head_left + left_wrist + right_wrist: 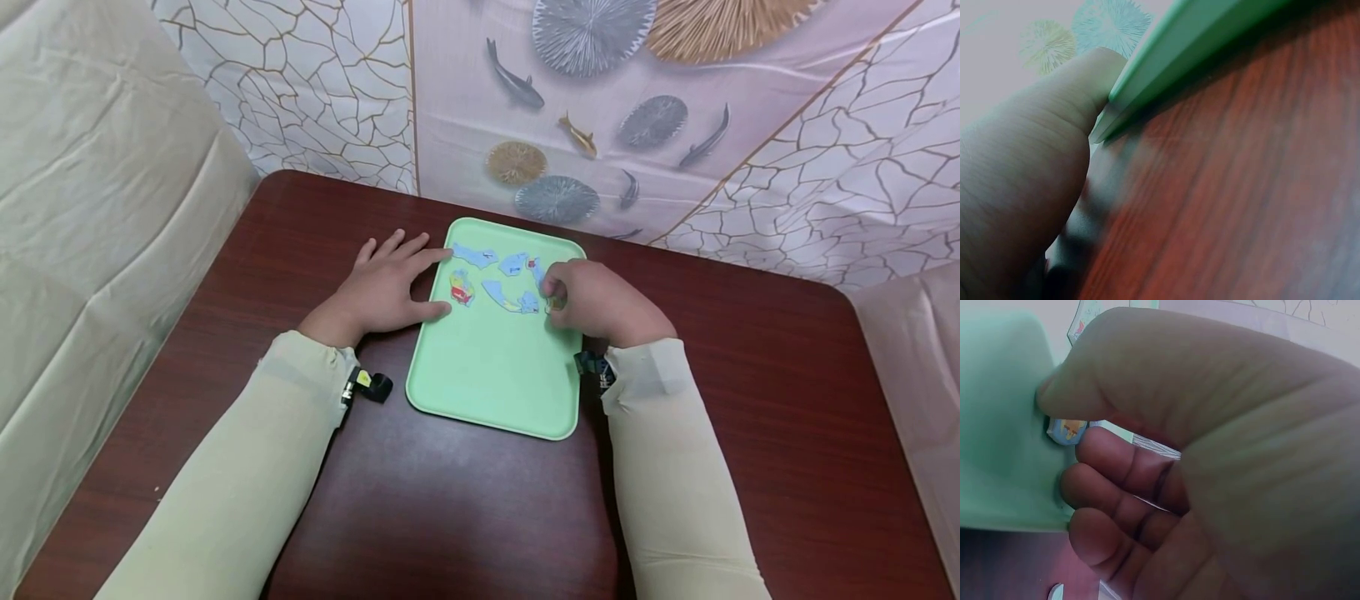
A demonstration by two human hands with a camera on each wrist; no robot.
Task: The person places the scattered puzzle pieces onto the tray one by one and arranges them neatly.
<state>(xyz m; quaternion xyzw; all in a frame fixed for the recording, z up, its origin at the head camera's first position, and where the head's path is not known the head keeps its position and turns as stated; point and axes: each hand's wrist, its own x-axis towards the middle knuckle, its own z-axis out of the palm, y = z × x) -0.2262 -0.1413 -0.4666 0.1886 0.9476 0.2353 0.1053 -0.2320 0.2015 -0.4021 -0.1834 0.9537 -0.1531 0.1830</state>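
Observation:
A light green tray (491, 358) lies on the table with several irregular printed puzzle pieces on its far half. Among them are a light blue piece (474, 255) at the far left and a red and yellow piece (461, 287) below it. My left hand (382, 287) is spread at the tray's left side, index fingertip and thumb at the rim. At the right side my right hand (596, 302) has its fingers curled and pinches a small puzzle piece (1067, 430), blue with an orange print, low over the tray. Thumb and fingers partly hide this piece.
The dark red-brown wooden table (750, 400) extends around the tray. Behind it hangs a patterned cloth (555, 100), with a plain pale cloth (112, 183) at the left. A black wrist camera (372, 386) sits by the left cuff.

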